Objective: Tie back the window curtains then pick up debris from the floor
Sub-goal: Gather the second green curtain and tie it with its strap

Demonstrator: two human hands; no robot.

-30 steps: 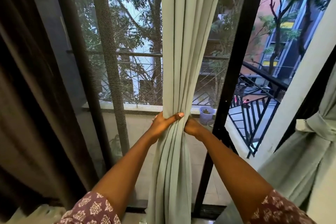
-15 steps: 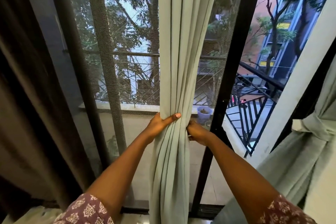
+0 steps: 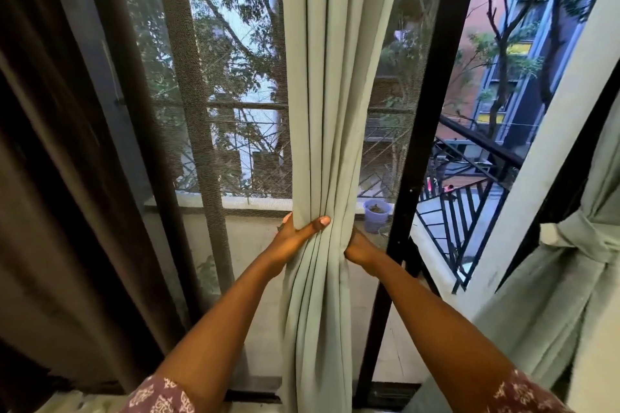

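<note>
Curtain gathered for tying at the window

Left hand [image 3: 291,238] and right hand [image 3: 356,246] clasp the pale green curtain [image 3: 330,111], bunched mid-window beside the black frame [image 3: 426,117]; tying it back likely needs a band.

Both arms stretched forward; left hand [image 3: 295,238] clamped round the gathered curtain [image 3: 322,144], thumb across its front; right hand [image 3: 357,246] gripped its opposite edge, fingers hidden.

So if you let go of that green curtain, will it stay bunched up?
Probably not. The green curtain looks soft and floppy: it folds into pleats where the left hand and right hand squeeze it. It likely spreads again, unlike the tied curtain.
</note>
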